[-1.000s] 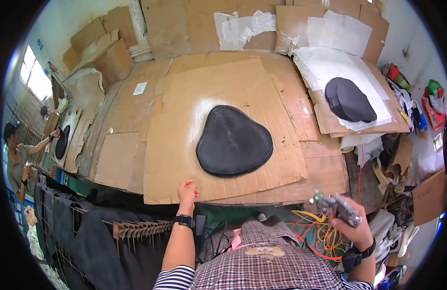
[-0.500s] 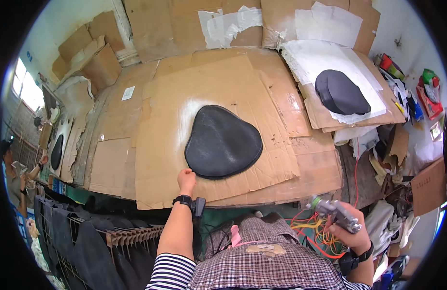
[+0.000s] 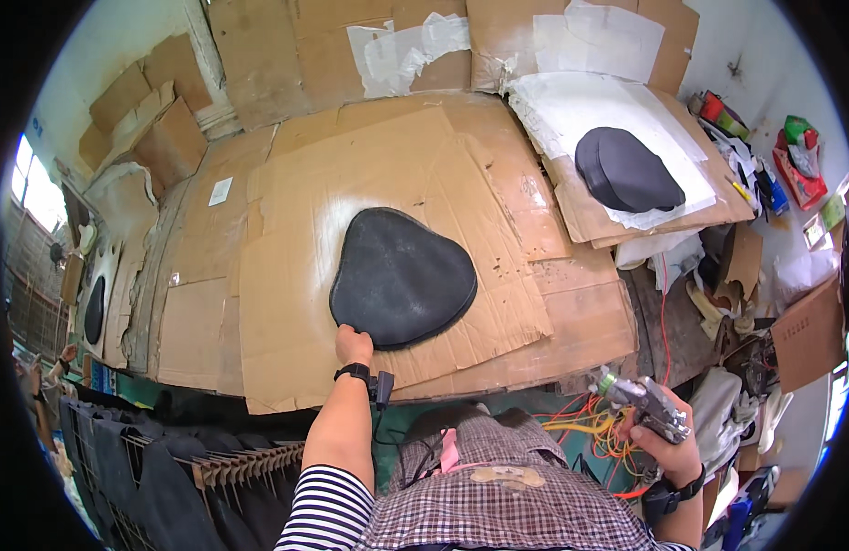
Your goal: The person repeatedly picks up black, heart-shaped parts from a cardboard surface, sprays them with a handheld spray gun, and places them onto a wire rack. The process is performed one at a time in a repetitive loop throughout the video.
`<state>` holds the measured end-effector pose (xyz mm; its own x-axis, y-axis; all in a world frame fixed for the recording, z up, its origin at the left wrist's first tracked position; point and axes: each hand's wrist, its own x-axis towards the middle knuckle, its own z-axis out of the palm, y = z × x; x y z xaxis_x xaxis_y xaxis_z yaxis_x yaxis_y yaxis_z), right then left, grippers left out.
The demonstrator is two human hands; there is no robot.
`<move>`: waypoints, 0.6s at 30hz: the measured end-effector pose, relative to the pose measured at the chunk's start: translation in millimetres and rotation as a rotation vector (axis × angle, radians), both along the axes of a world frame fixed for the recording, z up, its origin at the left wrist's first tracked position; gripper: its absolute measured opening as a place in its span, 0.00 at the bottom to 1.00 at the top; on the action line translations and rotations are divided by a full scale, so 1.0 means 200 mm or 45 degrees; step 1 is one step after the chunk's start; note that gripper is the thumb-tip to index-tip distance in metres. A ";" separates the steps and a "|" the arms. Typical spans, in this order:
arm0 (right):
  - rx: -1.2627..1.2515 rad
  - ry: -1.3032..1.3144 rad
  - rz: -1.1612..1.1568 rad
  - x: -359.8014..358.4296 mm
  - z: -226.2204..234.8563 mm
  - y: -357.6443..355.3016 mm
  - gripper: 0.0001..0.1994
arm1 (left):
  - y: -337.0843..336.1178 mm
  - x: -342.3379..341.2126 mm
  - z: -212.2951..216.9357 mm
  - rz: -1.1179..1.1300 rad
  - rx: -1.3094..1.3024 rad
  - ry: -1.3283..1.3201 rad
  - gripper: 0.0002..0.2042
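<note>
The surface (image 3: pixel 213 303) is spread all over with overlapping cardboard sheets (image 3: pixel 287 239), seemingly to shield it from whatever gets applied to the work; the pale haze on the cardboard around the middle suggests overspray, though I cannot say of what. One black pad (image 3: pixel 401 275), rounded and roughly triangular, lies flat near the front middle of the cardboard, close to the edge where the person can reach it. A second black pad (image 3: pixel 627 170) rests well apart at the far right on white paper (image 3: pixel 590 110), probably set aside there to keep it clean or let it dry; whether it is one piece or a stack of two I cannot tell. A third dark, similar shape (image 3: pixel 94 310) shows at the far left edge, too small to be sure of. So: two clear pads, perhaps three. The left hand (image 3: pixel 354 344) lies at the near edge of the middle pad, fingers curled onto its rim, touching it as if to steady or shift it; a black watch (image 3: pixel 353 372) sits on that wrist. The right hand (image 3: pixel 668 441) is low at the right, off the surface, closed round one metal spray gun (image 3: pixel 640 404) held ready and pointed toward the left, with a tangle of orange and yellow cables (image 3: pixel 599 432) just beside it. Another person's hand (image 3: pixel 68 354) shows at the left rim.
</note>
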<state>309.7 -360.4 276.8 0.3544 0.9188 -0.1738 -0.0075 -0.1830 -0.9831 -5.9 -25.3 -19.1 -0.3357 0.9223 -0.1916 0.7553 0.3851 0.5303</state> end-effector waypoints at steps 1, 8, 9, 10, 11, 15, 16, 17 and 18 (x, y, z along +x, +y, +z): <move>-0.031 -0.039 0.056 0.02 -0.01 -0.03 0.25 | 0.01 0.00 0.00 -0.014 -0.006 -0.013 0.11; -0.044 0.074 0.114 -0.01 -0.06 -0.03 0.26 | 0.04 0.06 0.04 0.066 -0.007 -0.141 0.05; -0.008 0.094 0.058 -0.02 -0.05 0.00 0.27 | 0.05 0.05 0.02 0.100 0.006 -0.166 0.05; 0.025 0.114 0.013 -0.03 -0.03 0.03 0.27 | 0.06 0.02 -0.06 0.157 0.034 -0.311 0.04; 0.058 0.135 -0.033 -0.04 -0.03 0.05 0.27 | 0.07 -0.02 -0.16 0.214 0.064 -0.456 0.04; 0.012 -0.090 0.115 0.04 -0.06 -0.04 0.27 | 0.06 0.04 -0.03 0.494 -0.049 -1.115 0.04; -0.004 -0.110 0.095 0.03 -0.05 -0.05 0.27 | 0.07 0.03 -0.07 0.529 -0.033 -1.209 0.04; -0.017 -0.093 0.022 0.03 -0.03 -0.05 0.27 | 0.08 0.03 -0.12 0.564 -0.018 -1.304 0.05; -0.028 -0.075 -0.052 0.03 -0.01 -0.05 0.27 | 0.08 0.02 -0.12 0.598 0.001 -1.396 0.05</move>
<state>315.1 -370.0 274.3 0.4015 0.8996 -0.1718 0.0422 -0.2055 -0.9777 -2.3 -9.8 -43.2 -0.2980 0.7530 -0.5867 -0.3156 0.5024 0.8050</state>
